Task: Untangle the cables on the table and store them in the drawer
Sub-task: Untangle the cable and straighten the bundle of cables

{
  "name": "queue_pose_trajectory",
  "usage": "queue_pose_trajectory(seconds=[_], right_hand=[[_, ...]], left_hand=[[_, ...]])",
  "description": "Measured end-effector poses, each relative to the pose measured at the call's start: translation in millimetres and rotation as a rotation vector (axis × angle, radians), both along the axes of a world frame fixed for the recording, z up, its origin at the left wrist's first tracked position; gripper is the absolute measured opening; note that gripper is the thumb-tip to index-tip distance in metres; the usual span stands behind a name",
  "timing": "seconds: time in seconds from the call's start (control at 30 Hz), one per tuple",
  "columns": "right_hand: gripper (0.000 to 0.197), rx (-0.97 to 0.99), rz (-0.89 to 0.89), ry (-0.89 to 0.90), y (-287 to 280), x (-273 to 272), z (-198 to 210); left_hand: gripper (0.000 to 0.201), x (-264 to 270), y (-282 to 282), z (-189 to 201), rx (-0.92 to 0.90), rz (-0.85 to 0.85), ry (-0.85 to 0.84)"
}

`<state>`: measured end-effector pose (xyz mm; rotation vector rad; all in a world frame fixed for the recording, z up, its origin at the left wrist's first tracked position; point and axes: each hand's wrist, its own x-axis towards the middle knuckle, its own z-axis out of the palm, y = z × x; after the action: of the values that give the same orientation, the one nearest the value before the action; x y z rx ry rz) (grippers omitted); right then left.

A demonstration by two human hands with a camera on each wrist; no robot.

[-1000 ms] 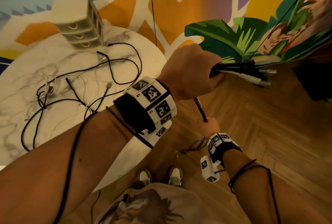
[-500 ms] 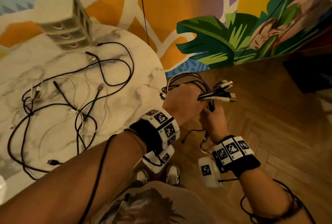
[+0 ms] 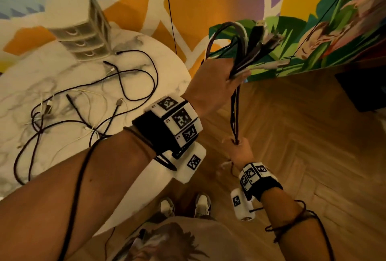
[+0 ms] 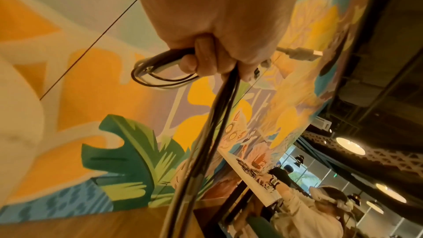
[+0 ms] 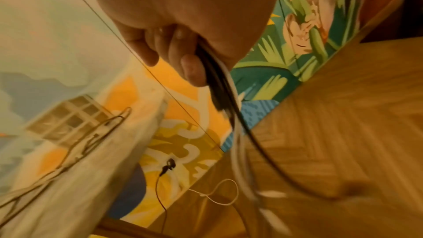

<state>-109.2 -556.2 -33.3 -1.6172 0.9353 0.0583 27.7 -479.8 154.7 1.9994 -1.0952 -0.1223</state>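
Painted mural wall (image 3: 129, 9), herringbone floor (image 3: 313, 156). Cable bundle (image 3: 235, 114): off the table, long axis near vertical between the fists. Left hand (image 3: 213, 85): fingers clamped on its upper end, plugs fanning beyond them. Right hand (image 3: 240, 152): fingers clamped below. Table (image 3: 62, 72): loose cables (image 3: 87, 101), drawer unit (image 3: 83, 37).

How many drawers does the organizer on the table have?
3, stacked in the drawer unit at the table's far edge: top drawer, middle drawer, bottom drawer. None appears hidden.
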Motion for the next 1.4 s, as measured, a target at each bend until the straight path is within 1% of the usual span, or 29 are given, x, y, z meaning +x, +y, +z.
queue_pose_trajectory(seconds=[0.1, 0.17, 0.2, 0.27, 0.33, 0.43, 0.5, 0.57, 0.67, 0.73, 0.8, 0.83, 0.87, 0.9, 0.93, 0.97, 1.0, 1.03, 1.07, 1.1, 1.13, 1.2, 1.23, 1.3, 1.33, 1.4], right_hand=[[0.032, 0.022, -0.052, 0.128, -5, 2, -17], [0.025, 0.039, -0.032, 0.236, -9, 0, -31], [0.028, 0.026, 0.004, 0.310, -11, -4, -40], [0.034, -0.030, 0.124, 0.450, -12, -14, -56], [0.036, -0.145, 0.233, 0.535, -12, -24, -67], [0.041, -0.284, 0.359, 0.644, -14, -36, -80], [0.035, -0.287, 0.367, 0.710, -20, -49, -92], [0.031, -0.247, 0.353, 0.768, -24, -62, -105], [0.033, -0.232, 0.265, 0.792, -28, -70, -110], [0.041, -0.237, 0.258, 0.788, -29, -68, -104], [0.063, -0.243, 0.326, 0.763, -32, -60, -89], [0.072, -0.274, 0.352, 0.724, -34, -50, -83], [0.076, -0.317, 0.356, 0.632, -34, -40, -68], [0.073, -0.349, 0.332, 0.464, -33, -29, -51], [0.065, -0.340, 0.290, 0.238, -31, -19, -29], [0.054, -0.253, 0.231, 0.003, -27, -10, -9], [0.050, -0.101, 0.198, -0.165, -22, -2, 13], [0.055, 0.047, 0.214, -0.275, -18, 5, 34], [0.058, 0.133, 0.264, -0.324, -14, 11, 54], [0.054, 0.178, 0.320, -0.362, -10, 16, 69], [0.044, 0.206, 0.353, -0.389, -6, 21, 79], [0.025, 0.146, 0.346, -0.377, 4, 31, 86], [0.022, 0.098, 0.319, -0.372, 9, 36, 84], [0.025, 0.068, 0.254, -0.375, 14, 40, 74], [0.026, 0.046, 0.215, -0.335, 14, 40, 66], [0.036, -0.018, 0.081, -0.178, 9, 32, 48]], left_hand=[[0.028, 2, 4, 0, -0.037, 0.034, -0.064], [0.033, 5, 8, 1, -0.058, 0.061, -0.107], [0.035, 7, 10, 3, -0.071, 0.069, -0.130], [0.031, 11, 12, 10, -0.121, 0.081, -0.146], [0.027, 14, 12, 16, -0.164, 0.088, -0.154], [0.028, 13, 13, 16, -0.153, 0.071, -0.171], [0.028, 12, 13, 15, -0.142, 0.052, -0.147], [0.028, 11, 12, 15, -0.156, 0.040, -0.134], [0.027, 7, 9, 14, -0.166, 0.028, -0.140], [0.026, 2, 7, 10, -0.166, 0.026, -0.115], [0.026, -3, 5, 4, -0.170, 0.025, -0.066], [0.025, -5, 5, 0, -0.169, 0.021, -0.032], [0.025, -8, 4, -4, -0.159, 0.016, 0.000], [0.025, -10, 4, -9, -0.136, 0.012, 0.024], [0.025, -12, 4, -15, -0.101, 0.015, 0.037], [0.026, -14, 3, -22, -0.056, 0.018, 0.046], [0.026, -16, 3, -29, -0.008, 0.019, 0.054], [0.026, -18, 4, -35, 0.037, 0.017, 0.063], [0.026, -20, 5, -41, 0.081, 0.019, 0.070], [0.024, -23, 6, -47, 0.123, 0.021, 0.071], [0.022, -25, 8, -53, 0.162, 0.023, 0.067], [0.020, -28, 11, -61, 0.218, 0.019, 0.068], [0.019, -28, 14, -62, 0.233, 0.019, 0.086], [0.021, -24, 21, -59, 0.246, 0.046, 0.122], [0.024, -19, 25, -55, 0.243, 0.075, 0.131], [0.028, -9, 35, -42, 0.212, 0.151, 0.153]])
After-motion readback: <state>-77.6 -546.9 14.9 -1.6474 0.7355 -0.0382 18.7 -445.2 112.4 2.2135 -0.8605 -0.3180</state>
